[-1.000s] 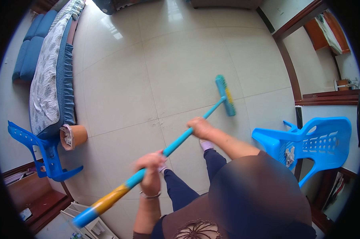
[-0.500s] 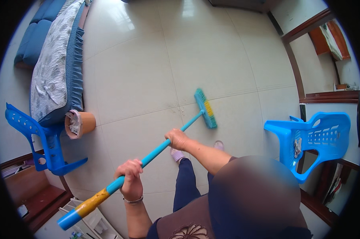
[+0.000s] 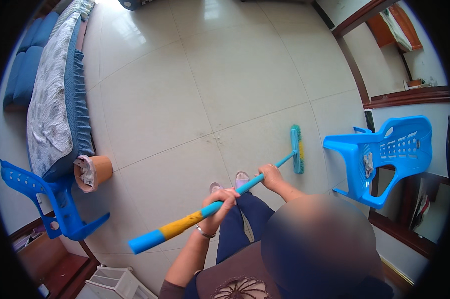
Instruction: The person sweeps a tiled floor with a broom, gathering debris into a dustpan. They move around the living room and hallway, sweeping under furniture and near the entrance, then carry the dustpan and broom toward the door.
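Note:
Both of my hands are wrapped round the turquoise handle of a broom (image 3: 253, 183). My left hand (image 3: 222, 204), with a bracelet at its wrist, grips higher up, just past the yellow band near the blue end. Farther along toward the head, my right hand (image 3: 272, 176) is closed on the handle. The broom head (image 3: 297, 149), with turquoise and yellow bristles, lies on the tiled floor right of my feet, close to a blue plastic chair. Small bits of debris (image 3: 217, 135) are scattered on the tiles left of the broom head.
A blue plastic chair (image 3: 404, 147) with a crumpled item on its seat stands at right. Another blue chair (image 3: 65, 199) is at left, beside a lined orange bin (image 3: 103, 169) and a covered sofa (image 3: 53, 114). A white shelf unit (image 3: 116, 281) sits lower left.
The broom head has moved right and slightly nearer, toward the right-hand chair. Both hands have shifted right with the handle, still gripping it. My feet have also changed position.

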`<state>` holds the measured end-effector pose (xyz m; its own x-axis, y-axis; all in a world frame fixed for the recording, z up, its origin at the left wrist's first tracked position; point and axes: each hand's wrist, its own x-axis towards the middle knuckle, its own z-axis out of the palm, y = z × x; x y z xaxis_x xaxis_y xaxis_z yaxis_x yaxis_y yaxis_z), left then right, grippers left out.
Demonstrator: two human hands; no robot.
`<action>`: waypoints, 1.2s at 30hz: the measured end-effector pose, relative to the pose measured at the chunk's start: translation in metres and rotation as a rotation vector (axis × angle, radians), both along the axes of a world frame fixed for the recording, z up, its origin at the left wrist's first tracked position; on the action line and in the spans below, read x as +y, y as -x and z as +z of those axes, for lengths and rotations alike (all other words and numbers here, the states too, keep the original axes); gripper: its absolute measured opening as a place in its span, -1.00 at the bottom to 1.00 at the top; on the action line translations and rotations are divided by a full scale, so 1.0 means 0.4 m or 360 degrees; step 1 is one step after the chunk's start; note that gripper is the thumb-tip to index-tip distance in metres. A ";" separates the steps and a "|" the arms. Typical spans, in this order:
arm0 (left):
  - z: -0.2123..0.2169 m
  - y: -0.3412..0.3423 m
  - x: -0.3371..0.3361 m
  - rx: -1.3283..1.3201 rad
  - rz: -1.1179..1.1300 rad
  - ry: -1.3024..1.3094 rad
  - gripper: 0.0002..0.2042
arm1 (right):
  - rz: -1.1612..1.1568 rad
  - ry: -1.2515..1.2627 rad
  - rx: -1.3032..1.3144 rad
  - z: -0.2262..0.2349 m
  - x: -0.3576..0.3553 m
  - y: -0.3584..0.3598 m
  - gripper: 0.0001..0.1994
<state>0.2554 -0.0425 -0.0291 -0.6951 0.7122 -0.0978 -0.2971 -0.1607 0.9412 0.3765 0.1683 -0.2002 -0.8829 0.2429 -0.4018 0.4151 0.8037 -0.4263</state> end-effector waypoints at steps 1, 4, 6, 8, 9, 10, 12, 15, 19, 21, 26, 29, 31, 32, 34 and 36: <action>-0.012 0.000 0.004 0.0000 0.0021 0.0013 -0.87 | 0.0005 0.0019 -0.0018 -0.021 0.007 -0.007 -0.87; -0.013 0.037 -0.016 -0.0097 0.0167 0.0109 -0.88 | -0.0087 0.0247 0.0207 -0.079 -0.048 0.034 -0.79; 0.059 0.106 -0.024 -0.0094 0.0352 -0.0001 -0.85 | -0.0054 0.0405 0.0380 -0.068 -0.126 0.138 -0.82; 0.133 0.167 -0.016 0.0074 0.0470 -0.0128 -0.83 | 0.0016 0.0510 0.0517 -0.023 -0.184 0.247 -0.82; 0.167 0.188 -0.011 0.0156 0.0483 -0.0117 -0.79 | -0.0017 0.0522 0.0552 0.015 -0.200 0.288 -0.81; 0.203 0.202 0.003 0.0261 0.0468 -0.0143 -0.76 | -0.0042 0.0533 0.0592 0.062 -0.204 0.321 -0.81; 0.265 0.205 0.015 0.0376 0.0478 -0.0207 -0.72 | 0.0039 0.0573 0.0522 0.160 -0.191 0.350 -0.81; 0.296 0.198 0.064 0.0373 0.0286 -0.0376 -0.72 | -0.0038 0.0548 0.0539 0.235 -0.125 0.301 -0.82; 0.224 0.135 0.175 0.0100 0.0103 -0.0432 -0.78 | -0.0220 0.0320 0.0583 0.187 0.004 0.115 -0.82; 0.147 0.079 0.222 -0.0017 -0.0086 -0.0142 -0.82 | -0.0335 0.0227 0.0397 0.150 0.087 -0.002 -0.83; -0.054 -0.077 0.365 -0.0090 -0.0833 -0.0075 -0.93 | -0.0592 -0.0113 0.0011 0.024 0.248 -0.338 -0.87; -0.166 -0.173 0.441 -0.0253 -0.1024 -0.0055 -0.97 | -0.0753 -0.0198 -0.0290 -0.037 0.322 -0.478 -0.92; -0.206 -0.211 0.482 -0.0301 -0.1093 0.0035 -0.96 | -0.0801 -0.0230 -0.0401 -0.078 0.357 -0.512 -0.93; -0.236 -0.224 0.495 -0.0284 -0.1114 0.0040 -0.97 | -0.0808 -0.0258 -0.0426 -0.098 0.373 -0.517 -0.92; -0.253 -0.220 0.499 -0.0228 -0.1010 0.0005 -0.97 | -0.0767 -0.0276 -0.0355 -0.143 0.373 -0.504 -0.94; -0.260 -0.170 0.463 -0.0150 -0.0897 0.0045 -0.97 | -0.0657 -0.0214 -0.0200 -0.158 0.347 -0.425 -0.97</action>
<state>0.3235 0.1428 -0.1329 -0.1957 0.9666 -0.1652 -0.4124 0.0717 0.9082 0.5464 0.3072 -0.2636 -0.6474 0.6219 -0.4406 0.7545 0.6046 -0.2553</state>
